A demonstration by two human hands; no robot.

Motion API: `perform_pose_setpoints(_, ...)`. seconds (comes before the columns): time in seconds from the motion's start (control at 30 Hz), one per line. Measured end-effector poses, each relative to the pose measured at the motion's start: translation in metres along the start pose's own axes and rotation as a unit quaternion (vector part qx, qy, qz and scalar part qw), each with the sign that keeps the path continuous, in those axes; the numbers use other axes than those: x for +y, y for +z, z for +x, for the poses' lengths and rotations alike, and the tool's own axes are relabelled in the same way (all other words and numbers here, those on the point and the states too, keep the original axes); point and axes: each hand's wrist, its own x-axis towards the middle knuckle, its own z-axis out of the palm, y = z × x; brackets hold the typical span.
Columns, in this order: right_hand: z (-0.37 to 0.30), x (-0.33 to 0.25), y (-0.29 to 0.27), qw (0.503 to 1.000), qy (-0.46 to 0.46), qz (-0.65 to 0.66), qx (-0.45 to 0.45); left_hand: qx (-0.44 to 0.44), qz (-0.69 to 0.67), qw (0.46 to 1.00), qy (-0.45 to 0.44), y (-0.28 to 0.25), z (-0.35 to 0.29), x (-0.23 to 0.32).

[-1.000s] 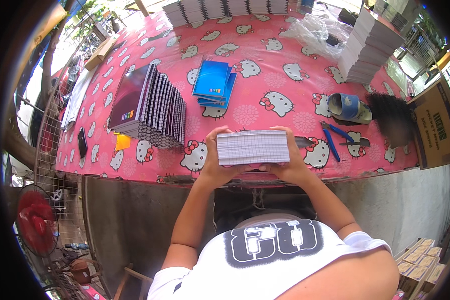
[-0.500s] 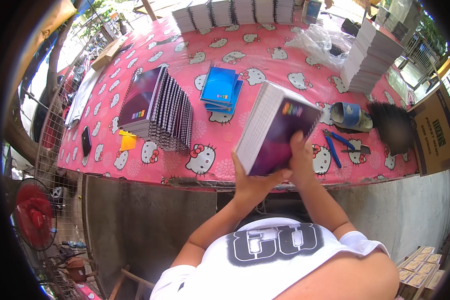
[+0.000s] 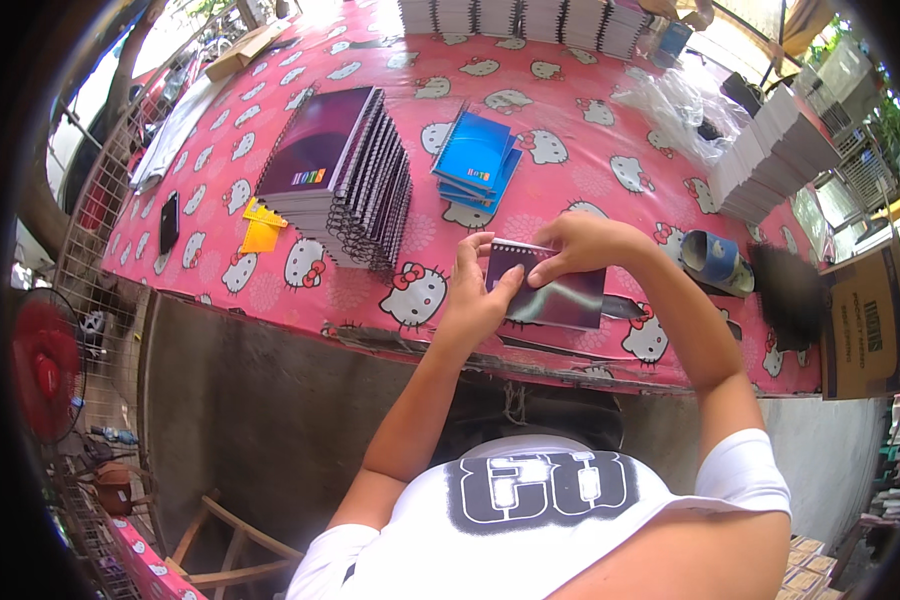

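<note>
"Reading anything?"
"Seeing multicoloured lettering on notebook stack [image 3: 342,165], left of left hand [image 3: 477,292]."
"And holding?"
"Grasping purple notebook [image 3: 564,302] between both hands, arching right hand [image 3: 588,243] over its top edge."

Hands, two: left hand [image 3: 475,300], right hand [image 3: 592,243]. Purple notebook [image 3: 562,303] between the fingers, one. Left of the fingers: stack of purple notebooks [image 3: 320,150], one, its copies too tight to count; yellow piece [image 3: 262,232], at least one; black phone-like object [image 3: 169,223], one. Beyond the fingers: blue notebooks [image 3: 475,152], at least three, in one pile. Right of the fingers: tall paper stack [image 3: 773,160], one; cardboard carton [image 3: 863,325], one.
</note>
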Motion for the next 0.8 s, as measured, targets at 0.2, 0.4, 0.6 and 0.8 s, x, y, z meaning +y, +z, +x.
perform_pose_setpoints(0.2, -0.054, -0.069, 0.024, 0.942, -0.127, -0.086, 0.299, 0.052, -0.217, 0.964, -0.145, -0.019, -0.005, 0.008)
perform_pose_setpoints(0.4, -0.034, -0.100, 0.058, 0.945, -0.108, -0.260, 0.169, 0.083, -0.282, 0.948, -0.122, -0.043, -0.013, 0.003)
perform_pose_setpoints(0.6, -0.028, -0.086, 0.032, 0.964, -0.196, -0.092, 0.155, 0.089, -0.307, 0.944, -0.080, -0.045, -0.020, -0.009)
perform_pose_setpoints(0.8, -0.029, -0.088, 0.032, 0.965, -0.187, -0.105, 0.150, 0.078, -0.308, 0.945, -0.079, -0.045, -0.020, -0.010)
